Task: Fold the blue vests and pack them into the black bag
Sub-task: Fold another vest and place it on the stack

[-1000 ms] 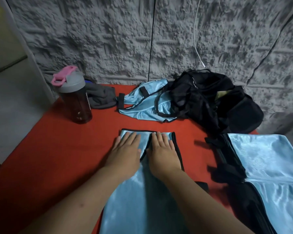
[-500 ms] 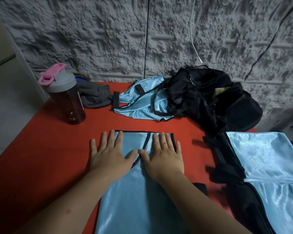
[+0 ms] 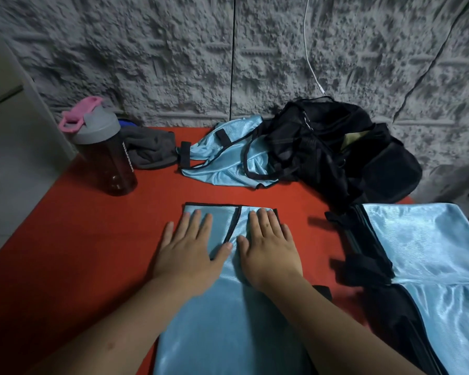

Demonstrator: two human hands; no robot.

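A rough grey textured wall backs a red tabletop [image 3: 73, 239], and every place below is given relative to the black bag [image 3: 336, 155] slumped against that wall. Far to the bag's left stands a dark bottle [image 3: 106, 161] with a grey lid and pink flip cap; white lettering runs down its side but is too small to read. A grey cloth [image 3: 149, 150] lies between the bottle and the bag. Touching the bag's left side, a crumpled vest [image 3: 225, 158] waits unfolded, one black bag strap across it.

In front of the bag, toward the person, lies the vest being folded [image 3: 228, 307]. The left hand [image 3: 187, 255] and right hand [image 3: 268, 250] rest flat on its upper end, fingers straight and spread, gripping nothing. Compared with a second ago the hands have slid apart from the centre seam, the left now partly over the vest's left edge onto the table, which reads as smoothing the fabric before the next fold.

Below the bag's right end, a stack of vests [image 3: 431, 253] lies flat with black trim showing at its left edge. Nothing seems packed yet
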